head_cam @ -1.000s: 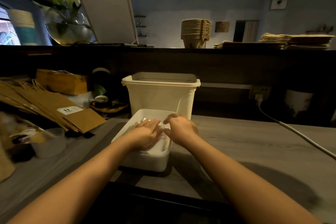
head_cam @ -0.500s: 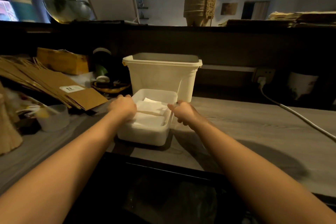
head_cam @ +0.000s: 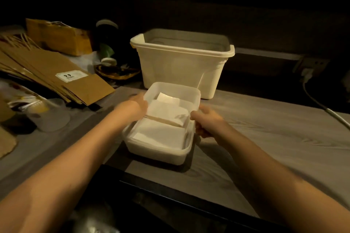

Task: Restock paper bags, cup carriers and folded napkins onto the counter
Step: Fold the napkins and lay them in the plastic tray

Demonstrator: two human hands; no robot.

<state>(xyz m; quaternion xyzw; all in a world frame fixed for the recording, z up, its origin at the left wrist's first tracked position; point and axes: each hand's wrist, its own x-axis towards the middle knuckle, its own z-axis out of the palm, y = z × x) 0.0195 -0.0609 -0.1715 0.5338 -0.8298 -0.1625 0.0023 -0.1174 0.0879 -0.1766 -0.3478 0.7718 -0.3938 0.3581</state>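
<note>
Now | both hands [head_cam: 135, 107] [head_cam: 206, 122] clasp tub [head_cam: 161, 155] sides | folded napkins [head_cam: 166, 113] inside | bin [head_cam: 181, 66] behind

Two hands [head_cam: 136, 105]; two tubs [head_cam: 181, 58]; one napkin tray [head_cam: 161, 154]

Both arms fwd, left grip [head_cam: 137, 105] & right grip [head_cam: 205, 122] curled.

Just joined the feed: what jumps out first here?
Centre of the grey worktop: a shallow white tray of folded napkins, with the left hand and right hand at its sides. Behind stands a bigger white tub; left, fanned brown paper bags.
</note>
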